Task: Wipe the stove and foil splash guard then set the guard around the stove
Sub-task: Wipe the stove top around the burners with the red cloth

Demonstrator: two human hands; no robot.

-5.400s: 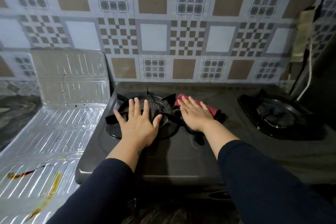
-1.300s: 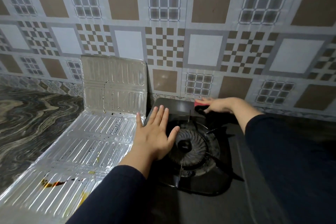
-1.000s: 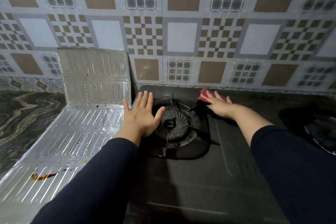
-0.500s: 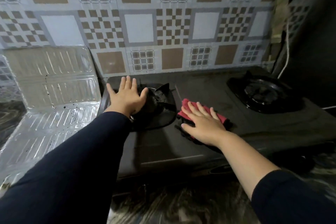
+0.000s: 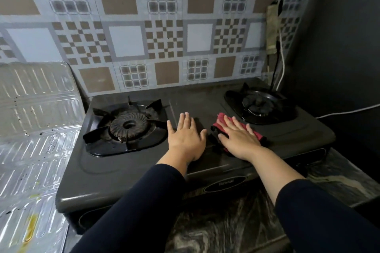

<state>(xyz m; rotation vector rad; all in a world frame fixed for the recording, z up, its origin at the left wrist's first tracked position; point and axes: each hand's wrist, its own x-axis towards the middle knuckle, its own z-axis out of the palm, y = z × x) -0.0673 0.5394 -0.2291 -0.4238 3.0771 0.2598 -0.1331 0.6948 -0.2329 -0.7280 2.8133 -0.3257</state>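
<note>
A dark two-burner gas stove [image 5: 127,172] stands on a marbled counter against the tiled wall. My left hand [image 5: 186,138] lies flat with straight fingers on the stove top between the burners. Just to its right, my right hand [image 5: 238,139] presses a red cloth [image 5: 221,120] flat on the stove, close to the right burner [image 5: 258,104]. The left burner [image 5: 128,126] is uncovered. The foil splash guard [image 5: 35,129] lies unfolded left of the stove, one panel leaning on the wall, with dark specks and yellow-brown stains.
A patterned tile wall [image 5: 164,26] runs behind the stove. A white cable [image 5: 282,63] and a dark cable hang at the right by a dark wall. Marbled counter [image 5: 236,215] shows in front of the stove.
My left hand left the left burner and now lies on the stove's middle. My right hand has slid the cloth right, toward the right burner.
</note>
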